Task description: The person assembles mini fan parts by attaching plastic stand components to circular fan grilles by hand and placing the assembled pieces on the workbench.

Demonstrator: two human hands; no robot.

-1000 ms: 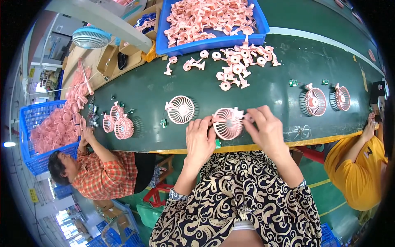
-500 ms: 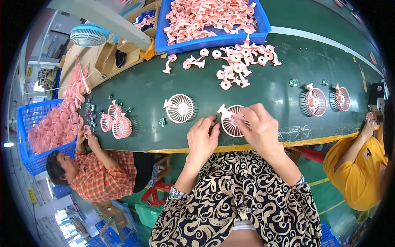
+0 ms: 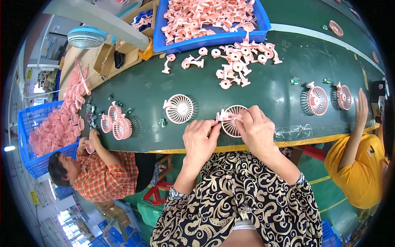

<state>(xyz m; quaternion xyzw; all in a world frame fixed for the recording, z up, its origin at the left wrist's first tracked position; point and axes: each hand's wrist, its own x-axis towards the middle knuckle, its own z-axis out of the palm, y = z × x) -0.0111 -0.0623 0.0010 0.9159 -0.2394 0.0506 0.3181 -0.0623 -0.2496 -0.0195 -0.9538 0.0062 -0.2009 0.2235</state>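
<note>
On the green work table in front of me lies a round pink fan housing [image 3: 233, 128] with radial ribs and a small neck piece [image 3: 222, 115] at its upper left. The thumb and forefinger of my left hand [image 3: 200, 138] close on the neck piece; a small part between them is hard to make out. My right hand [image 3: 258, 128] has its fingers closed on the housing's right side, covering that part of the rim. To the left rests another pink fan housing [image 3: 180, 108], with a small green circuit board [image 3: 163, 122] beside it.
A blue tray [image 3: 214, 42] of pink brackets stands at the back, with loose brackets [image 3: 236, 61] before it. Two housings [image 3: 317, 101] lie at right, several [image 3: 122, 127] at left. A blue basket [image 3: 25, 140] holds more. People work on both sides [image 3: 103, 177], [image 3: 349, 168].
My left fingertips have moved right onto the neck piece. My right hand has shifted slightly left and down. The person at right has raised a hand; a housing now shows at the far right back.
</note>
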